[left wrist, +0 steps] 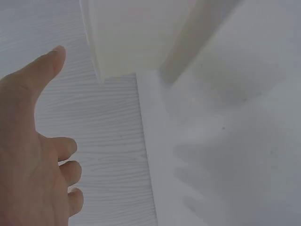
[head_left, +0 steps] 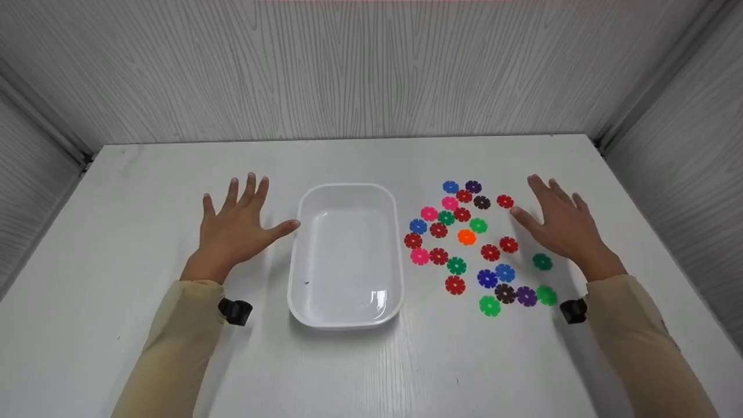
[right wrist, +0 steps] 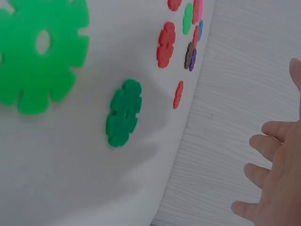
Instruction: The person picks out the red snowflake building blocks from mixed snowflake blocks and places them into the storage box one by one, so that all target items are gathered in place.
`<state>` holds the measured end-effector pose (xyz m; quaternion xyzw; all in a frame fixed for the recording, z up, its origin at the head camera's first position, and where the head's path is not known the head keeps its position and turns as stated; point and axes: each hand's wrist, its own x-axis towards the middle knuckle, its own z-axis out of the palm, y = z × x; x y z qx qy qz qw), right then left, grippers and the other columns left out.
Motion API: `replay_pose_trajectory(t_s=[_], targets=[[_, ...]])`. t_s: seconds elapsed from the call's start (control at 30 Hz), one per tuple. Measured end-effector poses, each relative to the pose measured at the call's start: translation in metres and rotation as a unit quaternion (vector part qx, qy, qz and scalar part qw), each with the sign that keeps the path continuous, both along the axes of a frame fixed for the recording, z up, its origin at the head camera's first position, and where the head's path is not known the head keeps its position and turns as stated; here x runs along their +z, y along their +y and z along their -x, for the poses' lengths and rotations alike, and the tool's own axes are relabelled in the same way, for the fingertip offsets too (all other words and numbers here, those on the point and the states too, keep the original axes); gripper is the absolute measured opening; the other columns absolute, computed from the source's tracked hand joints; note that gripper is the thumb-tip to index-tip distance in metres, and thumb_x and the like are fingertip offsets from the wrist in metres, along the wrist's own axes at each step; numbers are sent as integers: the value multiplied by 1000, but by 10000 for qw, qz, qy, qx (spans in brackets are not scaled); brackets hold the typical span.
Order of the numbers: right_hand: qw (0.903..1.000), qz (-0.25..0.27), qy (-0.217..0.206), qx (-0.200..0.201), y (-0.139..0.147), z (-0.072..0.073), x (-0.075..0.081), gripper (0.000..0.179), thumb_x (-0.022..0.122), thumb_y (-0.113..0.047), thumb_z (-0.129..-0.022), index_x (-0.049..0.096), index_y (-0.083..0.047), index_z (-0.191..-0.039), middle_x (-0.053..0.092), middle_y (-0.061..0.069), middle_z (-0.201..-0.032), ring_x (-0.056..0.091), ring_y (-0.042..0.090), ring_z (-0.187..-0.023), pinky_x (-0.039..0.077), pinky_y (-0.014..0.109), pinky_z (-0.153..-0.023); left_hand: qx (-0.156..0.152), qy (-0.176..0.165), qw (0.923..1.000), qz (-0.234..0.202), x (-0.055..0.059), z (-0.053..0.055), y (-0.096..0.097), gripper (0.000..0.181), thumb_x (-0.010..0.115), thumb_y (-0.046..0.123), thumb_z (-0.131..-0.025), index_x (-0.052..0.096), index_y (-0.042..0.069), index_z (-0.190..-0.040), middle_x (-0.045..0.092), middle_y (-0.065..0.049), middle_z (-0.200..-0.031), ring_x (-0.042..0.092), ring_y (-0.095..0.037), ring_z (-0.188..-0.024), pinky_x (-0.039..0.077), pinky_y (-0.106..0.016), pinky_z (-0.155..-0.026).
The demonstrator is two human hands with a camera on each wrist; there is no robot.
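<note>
My left hand (head_left: 235,229) hovers with fingers spread at the left of a white plastic tray (head_left: 293,273), its thumb tip right by the tray's left rim. In the left wrist view that hand (left wrist: 33,122) holds nothing, and the tray's side (left wrist: 136,37) shows above it. To the right of the tray lie many flat, notched, flower-shaped plastic discs in several colours, among them an orange disc (head_left: 466,237). My right hand (head_left: 566,226) is spread out at their right side, thumb close to a red disc (head_left: 505,201). A dark green disc (right wrist: 124,113) lies near it in the right wrist view.
All of this stands on a white table (head_left: 360,371). A grey wood-grain panel (head_left: 348,69) rises along its back edge, with side panels at left and right. Black wrist cameras (head_left: 237,312) sit at both sleeves. Inside the tray is a small dark speck.
</note>
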<state>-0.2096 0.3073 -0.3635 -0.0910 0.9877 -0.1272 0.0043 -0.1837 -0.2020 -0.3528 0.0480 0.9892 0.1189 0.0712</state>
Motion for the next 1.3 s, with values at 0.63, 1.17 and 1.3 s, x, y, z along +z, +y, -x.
replay_pose_trajectory(t_s=[0.63, 1.17, 1.3], targets=[[9703, -529, -337, 2335, -62, -50, -26, 66, 66, -49, -85, 47, -19, -141, 52, 8, -136, 45, 31, -122, 44, 53, -97, -362, -1422, 9497, -2767, -22, -12, 10, 88, 46, 64, -91, 5, 23, -157, 3, -15, -163, 2, -39, -149, 9, -65, -115], [9533, -995, -318, 2836, -72, -51, -33, 49, 80, -36, -77, 64, -22, -121, 60, 1, -110, 50, 19, -102, 48, 35, -81, -709, -1392, 9335, -3226, -33, -14, 4, 76, 58, 40, -92, 23, 15, -154, 35, -13, -146, 31, -32, -132, 32, -55, -107], [9495, -962, -324, 2970, -72, -50, -32, 46, 79, -33, -78, 64, -20, -120, 60, 0, -105, 49, 18, -99, 46, 34, -79, -682, -1386, 9327, -3258, -37, -15, 1, 77, 60, 38, -90, 23, 13, -154, 37, -14, -144, 34, -31, -130, 35, -52, -105]])
